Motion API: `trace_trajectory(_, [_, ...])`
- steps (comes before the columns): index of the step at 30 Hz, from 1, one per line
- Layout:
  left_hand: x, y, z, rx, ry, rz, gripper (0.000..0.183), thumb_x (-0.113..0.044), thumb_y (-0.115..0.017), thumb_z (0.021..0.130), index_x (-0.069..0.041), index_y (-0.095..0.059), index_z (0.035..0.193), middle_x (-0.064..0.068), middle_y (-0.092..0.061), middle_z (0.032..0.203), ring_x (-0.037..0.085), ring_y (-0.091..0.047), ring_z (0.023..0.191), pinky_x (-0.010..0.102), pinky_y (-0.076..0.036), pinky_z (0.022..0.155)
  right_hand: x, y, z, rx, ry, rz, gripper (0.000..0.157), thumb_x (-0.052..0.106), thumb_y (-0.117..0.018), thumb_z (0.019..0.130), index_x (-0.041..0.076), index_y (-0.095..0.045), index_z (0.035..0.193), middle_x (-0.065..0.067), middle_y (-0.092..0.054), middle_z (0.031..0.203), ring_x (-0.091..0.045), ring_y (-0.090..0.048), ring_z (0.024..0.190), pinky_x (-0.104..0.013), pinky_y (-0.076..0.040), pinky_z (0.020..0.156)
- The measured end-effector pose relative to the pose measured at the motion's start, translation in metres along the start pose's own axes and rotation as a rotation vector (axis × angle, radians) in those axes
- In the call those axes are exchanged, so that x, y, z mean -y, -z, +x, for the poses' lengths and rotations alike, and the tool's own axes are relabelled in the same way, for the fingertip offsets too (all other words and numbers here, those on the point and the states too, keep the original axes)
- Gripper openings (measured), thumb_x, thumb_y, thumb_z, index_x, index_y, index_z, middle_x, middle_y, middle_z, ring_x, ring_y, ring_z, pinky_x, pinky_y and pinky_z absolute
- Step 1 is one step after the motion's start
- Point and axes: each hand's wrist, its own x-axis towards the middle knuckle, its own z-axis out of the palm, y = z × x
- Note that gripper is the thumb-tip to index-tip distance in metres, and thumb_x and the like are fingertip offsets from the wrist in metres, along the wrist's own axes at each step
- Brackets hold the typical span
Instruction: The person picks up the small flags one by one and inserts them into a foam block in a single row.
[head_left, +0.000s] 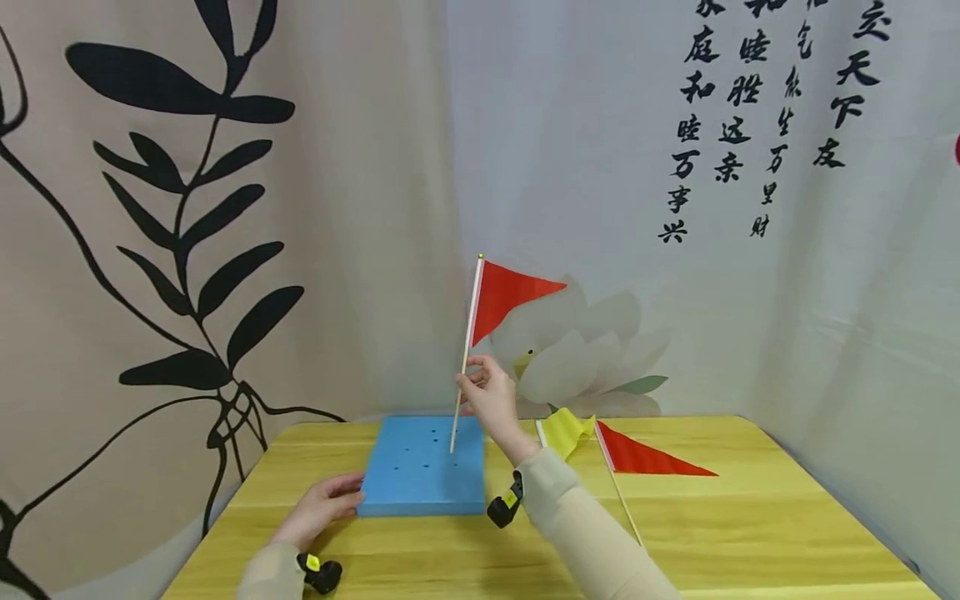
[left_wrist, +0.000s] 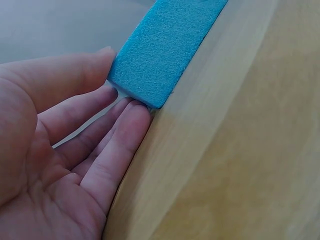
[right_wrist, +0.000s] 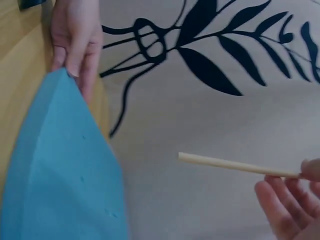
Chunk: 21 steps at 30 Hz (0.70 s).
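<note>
Right up front, the left hand (head_left: 324, 505) is at work low on the left, fingers nearly straight and loosely spread, thumb and fingertips touching the near left corner of a flat, square, blue foam board (head_left: 416, 500). That board lies on a yellow wood-grain table (head_left: 757, 525), its top dotted with small dark holes. A beige sleeve (head_left: 592, 533) reaches in from the right, a black wrist camera (head_left: 504, 507) strapped at its cuff. Just beyond that sleeve, a triangular red cloth flag on a thin wooden stick (head_left: 651, 451) lies on the table, the stick running back behind the arm. Close by its left edge sits a folded yellow cloth flag (head_left: 566, 432), partly hidden by the red one. And here's the right hand (head_left: 491, 398), over the board, thumb and fingers pinching the slim wooden stick of another triangular red cloth flag (head_left: 510, 302)! It stands nearly upright, leaning slightly, gold tip on top, its bare lower end in the air, apart from the board. Behind everything hangs a pale curtain (head_left: 375, 208), printed with black leaves (head_left: 176, 369), a white flower (head_left: 577, 362) and columns of black characters (head_left: 702, 46).
</note>
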Motion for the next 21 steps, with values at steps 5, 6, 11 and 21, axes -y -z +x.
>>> trace_trajectory(5, [0.001, 0.001, -0.002, 0.008, -0.015, -0.009, 0.06, -0.021, -0.065, 0.095, 0.01, -0.042, 0.141, 0.03, -0.046, 0.136, 0.036, -0.055, 0.116, 0.042, -0.054, 0.088, -0.008, -0.027, 0.003, 0.022, -0.002, 0.044, 0.022, 0.01, -0.067, 0.092, 0.008, -0.059, 0.113, -0.012, -0.067, 0.083, -0.028, -0.068, 0.064, -0.043, -0.058, 0.053])
trace_trajectory(6, [0.001, 0.001, -0.002, 0.009, -0.017, -0.008, 0.06, -0.021, -0.064, 0.095, 0.01, -0.042, 0.141, 0.031, -0.046, 0.136, 0.037, -0.054, 0.116, 0.042, -0.053, 0.088, -0.01, -0.032, 0.003, 0.027, -0.005, 0.048, 0.022, 0.011, -0.067, 0.092, 0.008, -0.059, 0.113, -0.012, -0.066, 0.083, -0.029, -0.068, 0.065, -0.044, -0.058, 0.054])
trace_trajectory(11, [0.0, 0.0, -0.003, 0.029, -0.032, -0.017, 0.06, -0.021, -0.063, 0.096, 0.011, -0.041, 0.141, 0.032, -0.045, 0.136, 0.039, -0.053, 0.117, 0.044, -0.053, 0.089, -0.02, -0.053, 0.002, 0.036, -0.016, 0.055, 0.02, 0.012, -0.066, 0.094, 0.01, -0.059, 0.113, -0.015, -0.065, 0.084, -0.031, -0.068, 0.065, -0.05, -0.058, 0.057])
trace_trajectory(21, [0.005, 0.002, -0.002, 0.02, -0.051, -0.037, 0.059, -0.02, -0.064, 0.095, 0.012, -0.043, 0.14, 0.03, -0.047, 0.135, 0.035, -0.055, 0.115, 0.04, -0.054, 0.087, -0.038, -0.085, -0.001, 0.054, -0.06, 0.051, 0.017, 0.014, -0.066, 0.094, 0.017, -0.06, 0.109, -0.014, -0.066, 0.085, -0.033, -0.068, 0.07, -0.036, -0.058, 0.053])
